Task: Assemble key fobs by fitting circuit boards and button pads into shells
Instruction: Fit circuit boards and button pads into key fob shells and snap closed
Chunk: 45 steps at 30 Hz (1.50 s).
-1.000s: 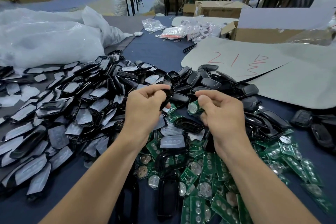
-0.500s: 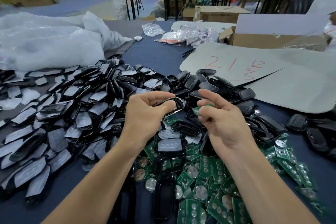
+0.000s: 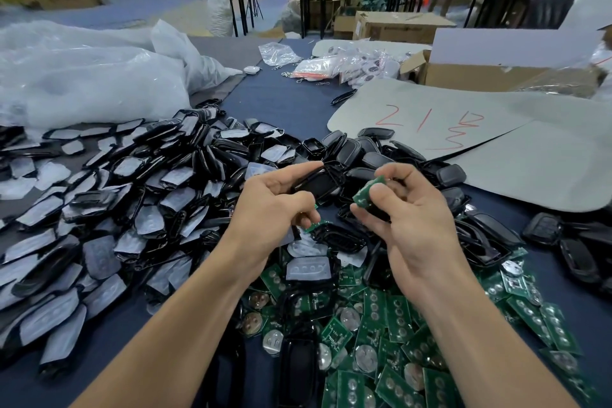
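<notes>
**Shell and board, 1 in each hand**

The left hand [image 3: 275, 205] curls around a glossy black oval shell [image 3: 318, 184]. Just beside it, the right hand [image 3: 414, 219] pinches a flat green circuit board [image 3: 368, 193] between thumb and fingers. Both are held above the dark blue worktop [image 3: 281, 103].

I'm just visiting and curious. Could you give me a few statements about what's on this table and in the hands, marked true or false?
1. The left hand holds a black shell. True.
2. The right hand is empty. False: it pinches a green circuit board.
3. The grey sheet is blank. False: it bears red writing.
4. Loose green boards lie heaped on the table close to the person. True.
</notes>
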Tool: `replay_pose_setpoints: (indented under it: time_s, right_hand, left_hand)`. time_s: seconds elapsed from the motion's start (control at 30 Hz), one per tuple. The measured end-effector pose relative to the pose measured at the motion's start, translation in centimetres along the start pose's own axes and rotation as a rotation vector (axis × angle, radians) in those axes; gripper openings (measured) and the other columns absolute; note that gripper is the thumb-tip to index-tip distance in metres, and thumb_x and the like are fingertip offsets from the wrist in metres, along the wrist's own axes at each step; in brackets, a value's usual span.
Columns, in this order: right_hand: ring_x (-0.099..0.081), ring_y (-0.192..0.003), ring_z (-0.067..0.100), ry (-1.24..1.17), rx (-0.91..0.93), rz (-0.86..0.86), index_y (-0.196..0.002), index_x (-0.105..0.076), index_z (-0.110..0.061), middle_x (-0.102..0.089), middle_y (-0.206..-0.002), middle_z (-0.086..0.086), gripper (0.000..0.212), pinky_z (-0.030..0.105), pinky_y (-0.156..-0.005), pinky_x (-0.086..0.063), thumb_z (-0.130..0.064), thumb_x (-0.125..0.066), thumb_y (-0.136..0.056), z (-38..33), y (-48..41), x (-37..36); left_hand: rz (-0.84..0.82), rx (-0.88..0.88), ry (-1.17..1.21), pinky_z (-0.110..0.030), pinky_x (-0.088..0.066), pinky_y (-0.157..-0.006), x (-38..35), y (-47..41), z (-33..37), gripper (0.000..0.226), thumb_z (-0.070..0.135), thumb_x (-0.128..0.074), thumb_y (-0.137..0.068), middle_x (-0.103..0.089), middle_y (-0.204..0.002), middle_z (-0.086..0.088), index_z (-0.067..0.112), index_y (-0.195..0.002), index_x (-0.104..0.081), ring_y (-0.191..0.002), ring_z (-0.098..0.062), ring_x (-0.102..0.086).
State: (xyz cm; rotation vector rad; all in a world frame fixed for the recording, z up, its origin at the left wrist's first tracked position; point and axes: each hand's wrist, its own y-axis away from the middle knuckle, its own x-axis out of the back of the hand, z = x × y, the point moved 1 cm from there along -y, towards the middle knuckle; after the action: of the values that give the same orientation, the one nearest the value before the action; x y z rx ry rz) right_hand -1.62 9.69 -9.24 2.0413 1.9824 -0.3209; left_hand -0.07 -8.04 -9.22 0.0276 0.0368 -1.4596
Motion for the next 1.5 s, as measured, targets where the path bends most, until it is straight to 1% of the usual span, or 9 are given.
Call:
replay_pose_setpoints:
  time_s: [0.17, 0.3, 0.4, 0.63, 0.77, 0.93, 1.1, 1.3, 1.5]
  right_hand:
    - [-0.060, -0.063, 0.014, 0.084, 0.029, -0.034, -0.096, -0.079, -0.024, -0.056, -0.073, -0.002, 0.038, 0.025, -0.054, -0.054, 0.006, -0.055, -0.100, -0.3, 0.1, 0.1]
    - [-0.054, -0.053, 0.014, 0.161, 0.083, -0.034, -0.117, -0.069, -0.020, -0.064, -0.071, 0.002, 0.038, 0.020, -0.044, -0.040, 0.007, -0.068, -0.091, -0.1, 0.3, 0.3]
    - [-0.052, -0.050, 0.014, 0.147, 0.085, -0.044, -0.108, -0.070, -0.012, -0.070, -0.070, 0.004, 0.029, 0.021, -0.048, -0.044, 0.008, -0.073, -0.087, -0.1, 0.3, 0.5]
    - [-0.062, -0.053, 0.014, 0.097, 0.020, -0.060, -0.098, -0.074, -0.004, -0.071, -0.067, 0.006, 0.012, 0.021, -0.049, -0.051, 0.005, -0.071, -0.090, 0.1, 0.3, 0.1]
    - [-0.054, -0.050, 0.014, 0.187, 0.079, -0.028, -0.084, -0.078, -0.016, -0.065, -0.061, 0.004, 0.021, 0.021, -0.047, -0.044, 0.002, -0.071, -0.092, -0.1, 0.2, 0.3]
    - [-0.066, -0.058, 0.002, 0.607, 0.291, -0.036, -0.074, -0.077, -0.047, -0.073, -0.067, -0.017, 0.034, 0.015, -0.060, -0.051, -0.014, -0.082, -0.082, -0.4, 0.6, 0.6]
    - [-0.069, -0.078, -0.004, 0.761, 0.381, -0.023, -0.083, -0.077, -0.047, -0.072, -0.078, -0.030, 0.032, 0.005, -0.072, -0.050, -0.017, -0.086, -0.076, -0.2, 0.9, 0.3]
    - [-0.069, -0.053, 0.010, 0.485, 0.284, 0.077, -0.081, -0.078, -0.026, -0.076, -0.069, -0.006, 0.016, 0.019, -0.052, -0.051, -0.012, -0.086, -0.080, -0.1, 0.6, 0.5]
    - [-0.072, -0.068, 0.007, 0.205, 0.162, 0.137, -0.073, -0.082, -0.025, -0.079, -0.077, -0.002, 0.019, 0.016, -0.065, -0.055, -0.008, -0.088, -0.076, -0.1, 0.6, 0.6]
  left_hand:
    - [0.019, -0.048, -0.013, -0.024, -0.059, -0.066, -0.2, 0.3, 0.4, 0.051, -0.010, -0.066, -0.091, -0.073, -0.119, -0.017, 0.027, -0.125, -0.073, -0.070, -0.021, -0.076]
    - [0.027, -0.066, -0.058, -0.024, -0.061, -0.067, -0.4, 0.5, 0.4, 0.048, -0.010, -0.068, -0.091, -0.078, -0.106, -0.010, 0.023, -0.125, -0.073, -0.072, -0.022, -0.078]
    - [0.011, -0.057, -0.055, -0.024, -0.062, -0.066, -0.5, 0.5, 0.3, 0.036, -0.008, -0.069, -0.092, -0.081, -0.089, -0.007, 0.017, -0.117, -0.074, -0.077, -0.020, -0.079]
    - [-0.093, 0.006, 0.038, -0.024, -0.061, -0.062, -1.3, 0.9, 0.3, 0.028, -0.005, -0.066, -0.095, -0.081, -0.091, -0.011, 0.014, -0.112, -0.077, -0.076, -0.018, -0.078]
    - [-0.085, 0.032, 0.042, -0.026, -0.060, -0.063, -1.7, 1.0, 0.3, 0.021, 0.009, -0.069, -0.097, -0.082, -0.095, -0.004, 0.023, -0.107, -0.080, -0.080, -0.018, -0.079]
    - [0.082, -0.228, -0.239, -0.018, -0.058, -0.090, -1.3, 1.0, 0.2, 0.030, 0.019, -0.077, -0.092, -0.079, -0.103, 0.022, 0.044, -0.108, -0.080, -0.101, 0.003, -0.073]
    - [0.079, -0.233, -0.440, -0.011, -0.053, -0.067, -0.7, 0.9, 0.1, 0.029, 0.019, -0.081, -0.087, -0.078, -0.082, 0.023, 0.047, -0.095, -0.081, -0.075, 0.005, -0.073]
    - [0.151, -0.083, -0.170, -0.030, -0.065, -0.074, -0.7, 0.6, -0.1, 0.052, 0.007, -0.078, -0.086, -0.081, -0.081, 0.003, 0.027, -0.134, -0.068, -0.073, -0.015, -0.079]
    - [0.266, -0.066, 0.026, -0.027, -0.064, -0.069, -0.9, 0.4, -0.1, 0.080, -0.005, -0.071, -0.089, -0.079, -0.082, -0.003, 0.018, -0.158, -0.039, -0.076, -0.022, -0.079]
